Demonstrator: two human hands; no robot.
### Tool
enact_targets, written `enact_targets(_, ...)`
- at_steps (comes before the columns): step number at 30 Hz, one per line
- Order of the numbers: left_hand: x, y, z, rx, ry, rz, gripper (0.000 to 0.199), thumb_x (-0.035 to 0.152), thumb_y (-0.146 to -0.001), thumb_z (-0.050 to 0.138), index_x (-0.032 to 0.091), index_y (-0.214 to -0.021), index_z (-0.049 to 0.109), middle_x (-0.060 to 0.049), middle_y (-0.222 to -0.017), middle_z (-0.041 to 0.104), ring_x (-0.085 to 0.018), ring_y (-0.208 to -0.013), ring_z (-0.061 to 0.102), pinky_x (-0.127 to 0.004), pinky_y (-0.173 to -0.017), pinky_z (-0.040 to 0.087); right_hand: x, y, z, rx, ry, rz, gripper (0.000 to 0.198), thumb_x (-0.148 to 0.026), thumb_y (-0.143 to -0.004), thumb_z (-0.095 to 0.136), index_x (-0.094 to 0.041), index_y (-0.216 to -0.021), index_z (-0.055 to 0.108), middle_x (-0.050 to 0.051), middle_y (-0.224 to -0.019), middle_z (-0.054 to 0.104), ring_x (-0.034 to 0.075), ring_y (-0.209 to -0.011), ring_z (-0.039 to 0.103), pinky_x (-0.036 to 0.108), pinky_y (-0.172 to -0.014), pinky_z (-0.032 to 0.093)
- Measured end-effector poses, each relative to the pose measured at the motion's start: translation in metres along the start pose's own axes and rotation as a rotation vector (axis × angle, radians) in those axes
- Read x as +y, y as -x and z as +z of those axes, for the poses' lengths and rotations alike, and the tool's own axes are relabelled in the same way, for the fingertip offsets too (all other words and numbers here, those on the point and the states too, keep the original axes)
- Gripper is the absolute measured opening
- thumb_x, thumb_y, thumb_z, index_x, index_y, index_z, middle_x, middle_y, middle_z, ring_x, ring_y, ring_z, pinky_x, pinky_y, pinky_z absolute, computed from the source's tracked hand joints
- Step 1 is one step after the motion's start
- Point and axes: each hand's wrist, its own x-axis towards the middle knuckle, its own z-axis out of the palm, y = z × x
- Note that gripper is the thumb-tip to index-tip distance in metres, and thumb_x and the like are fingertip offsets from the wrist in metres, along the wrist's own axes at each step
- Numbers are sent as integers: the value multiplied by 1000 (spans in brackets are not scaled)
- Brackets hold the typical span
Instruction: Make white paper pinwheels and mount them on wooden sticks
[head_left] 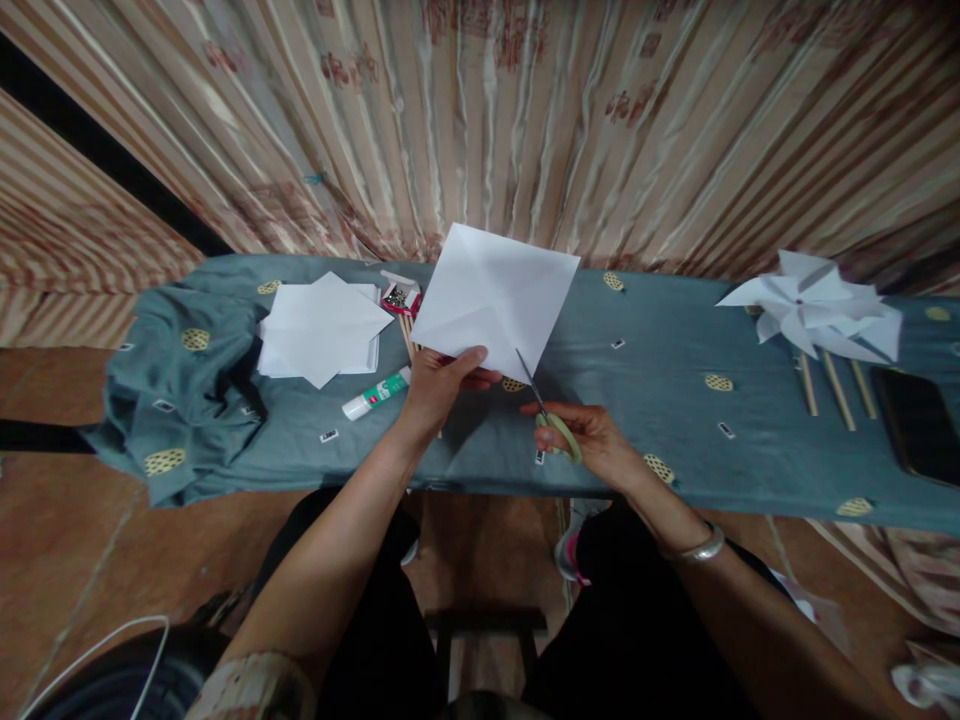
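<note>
White and square, a creased paper sheet (pixel 495 285) is pinched in the left hand (pixel 441 385) above the teal cloth-covered table (pixel 660 335); the right hand (pixel 594 437) grips pale-green-handled scissors (pixel 559 424), blades across the sheet's near corner. Left of the sheet lie stacked white paper (pixel 322 325) and a green-and-white glue stick (pixel 375 394); well right of it, white paper pinwheels (pixel 814 308) with wooden sticks (pixel 837 392).

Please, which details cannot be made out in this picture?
All in the head view:
Left grip: some fingers, hidden beneath the held paper.
Sticks at right: upper ends, covered by the paper pinwheels.
Dark phone: one side, cut off by the right edge.
Glue stick: label print, too small and blurred.
Small box: its metal pieces, too small to identify.
</note>
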Motion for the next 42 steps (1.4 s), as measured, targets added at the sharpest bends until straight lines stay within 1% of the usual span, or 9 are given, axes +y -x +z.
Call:
enact_targets(7,0,0,0,1,2,9,19,29,-68,75,13,-73,68,-5,-67,73,-16,-55,70,-22,-51,54,3,0,0,13,-27,13,45,-48,-62,85,-21,-96,78,-4,-61,59,10,-55,56,24,-54,47)
enact_targets(10,-2,-1,1,5,-15,11,20,29,-66,77,13,-76,69,-6,-71,75,-16,-54,68,-23,-48,52,3,0,1,3,-28,19,46,-48,-62,85,-20,-97,78,-3,-61,59,10,-55,55,25,-54,47)
enact_targets(13,-4,-1,2,23,-15,34,21,27,-64,78,15,-79,68,-5,-73,75,-14,-51,66,-22,-46,51,2,0,2,-11,-25,14,47,-49,-62,85,-20,-97,77,-3,-61,61,10,-55,55,25,-54,47)
enact_targets(18,-7,1,4,-14,-27,48,19,25,-62,78,16,-76,67,-3,-67,73,-14,-49,64,-23,-46,50,2,-1,2,-31,-24,10,50,-53,-63,84,-19,-99,77,-1,-64,64,11,-57,59,25,-56,49)
enact_targets(23,-8,5,7,-40,-43,33,18,27,-63,77,16,-73,67,-1,-62,70,-14,-49,64,-24,-48,51,2,-1,0,-41,21,-52,53,-57,-67,80,-19,-104,76,1,-69,69,12,-60,60,26,-60,50)
enact_targets(28,-8,6,7,-44,-23,44,13,23,-65,76,16,-71,66,-1,-62,70,-15,-50,65,-25,-49,51,1,-1,1,-21,24,-63,54,-59,-65,80,-19,-102,76,1,-68,68,12,-60,60,25,-59,50)
enact_targets(33,-8,5,6,-35,-9,55,13,23,-64,77,17,-70,67,-1,-61,70,-14,-49,64,-24,-47,50,0,-1,3,13,-43,-19,51,-55,-59,85,-20,-96,78,-1,-65,65,11,-58,60,25,-57,51)
enact_targets(38,-7,5,5,-40,-24,50,15,25,-64,77,17,-71,67,-1,-62,71,-14,-50,64,-24,-48,51,-1,-2,5,26,-77,-3,46,-50,-57,88,-20,-92,78,-3,-60,63,10,-53,58,24,-53,49)
enact_targets(42,-7,5,4,-43,-25,49,17,26,-62,77,17,-72,67,-2,-62,71,-13,-49,63,-23,-46,51,-2,-2,6,32,-79,11,47,-50,-57,88,-19,-92,78,-3,-59,62,9,-53,57,23,-52,48)
